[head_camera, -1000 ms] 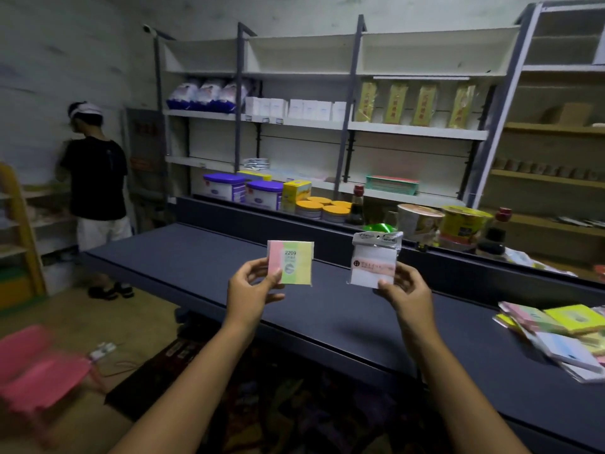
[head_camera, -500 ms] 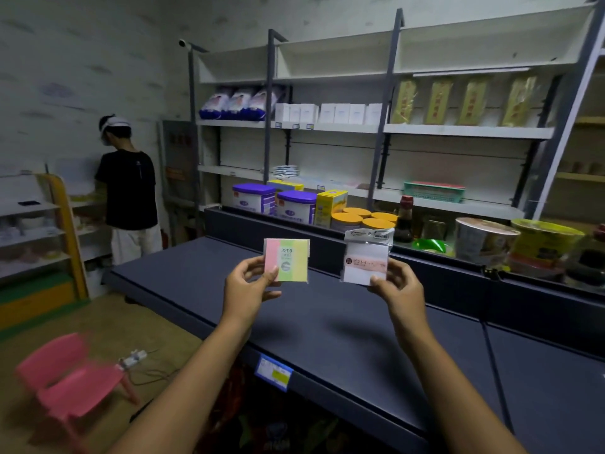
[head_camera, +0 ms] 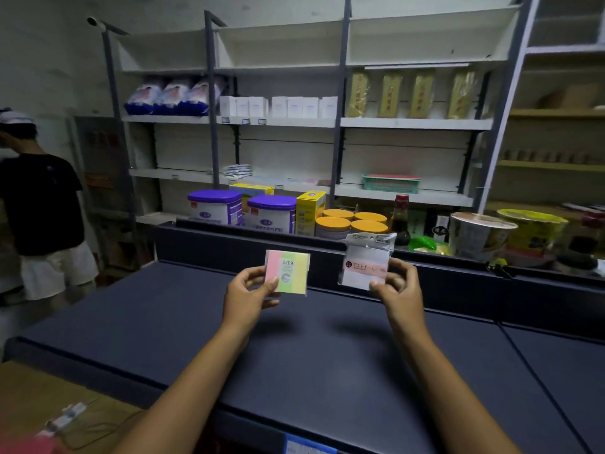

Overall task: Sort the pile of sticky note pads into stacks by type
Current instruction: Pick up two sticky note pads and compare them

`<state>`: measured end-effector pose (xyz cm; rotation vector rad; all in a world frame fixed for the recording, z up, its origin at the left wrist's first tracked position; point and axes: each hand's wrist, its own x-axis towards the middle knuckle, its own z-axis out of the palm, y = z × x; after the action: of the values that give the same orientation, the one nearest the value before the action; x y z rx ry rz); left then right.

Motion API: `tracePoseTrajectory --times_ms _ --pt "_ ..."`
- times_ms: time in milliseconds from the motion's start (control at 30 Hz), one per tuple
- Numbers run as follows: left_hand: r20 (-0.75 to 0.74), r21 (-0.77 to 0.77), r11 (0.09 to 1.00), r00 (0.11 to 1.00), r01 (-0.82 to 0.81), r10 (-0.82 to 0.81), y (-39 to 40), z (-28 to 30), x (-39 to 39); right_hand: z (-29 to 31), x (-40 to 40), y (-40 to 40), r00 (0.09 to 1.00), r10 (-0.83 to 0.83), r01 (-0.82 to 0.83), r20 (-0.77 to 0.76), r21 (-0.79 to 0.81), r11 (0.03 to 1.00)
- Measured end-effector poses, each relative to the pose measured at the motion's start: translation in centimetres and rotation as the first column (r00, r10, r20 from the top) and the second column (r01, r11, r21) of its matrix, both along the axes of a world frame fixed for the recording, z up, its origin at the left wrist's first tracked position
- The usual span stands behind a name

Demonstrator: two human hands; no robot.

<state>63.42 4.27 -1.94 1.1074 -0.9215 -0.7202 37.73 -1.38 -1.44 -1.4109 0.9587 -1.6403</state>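
1. both hands have dropped a little lower in view than a moment ago, and the pile of pads at the right has gone out of sight.
2. left hand point(head_camera: 250, 294) pinches the pink, green and yellow striped sticky note pad point(head_camera: 287, 272) by its lower left corner, upright above the dark blue counter top point(head_camera: 314, 348).
3. right hand point(head_camera: 397, 290) pinches the white sticky note pad in clear plastic wrap point(head_camera: 366, 264) at its lower right corner.
4. the two pads are held side by side, apart, both clear of the counter.
5. purple-lidded white tubs point(head_camera: 271, 215) stand behind.

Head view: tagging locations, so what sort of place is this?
Probably a small shop: metal shelving stocked with packaged goods, purple-lidded tubs and instant noodle bowls behind a dark counter.
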Motion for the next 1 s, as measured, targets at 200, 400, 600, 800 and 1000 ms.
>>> tracePoseTrajectory --times_ms 200,400,600,800,1000 --pt "0.080 0.095 0.993 0.994 0.065 -0.073 -3.8 -2.6 3.0 -0.5 3.5 -1.6 0.998 -0.062 0.062 -0.026 0.007 0.998" --pt "0.139 0.221 0.969 0.980 0.111 -0.144 -6.5 -4.1 3.7 -0.8 5.3 -2.7 0.996 -0.079 0.081 -0.041 0.040 0.996" --pt "0.333 0.268 0.962 0.932 0.053 -0.144 -7.0 -4.4 3.8 -1.6 4.8 -3.0 0.991 -0.065 0.074 -0.113 0.072 0.995" --pt "0.638 0.258 0.960 0.765 -0.106 -0.087 -6.8 -4.2 3.4 -1.5 4.0 -3.0 0.988 -0.092 0.102 -0.127 0.074 0.992" --pt "0.874 0.227 0.944 0.478 -0.238 -0.090 -6.3 -4.3 3.2 -1.5 4.0 -2.5 0.983 -0.091 0.105 -0.157 0.079 0.991"
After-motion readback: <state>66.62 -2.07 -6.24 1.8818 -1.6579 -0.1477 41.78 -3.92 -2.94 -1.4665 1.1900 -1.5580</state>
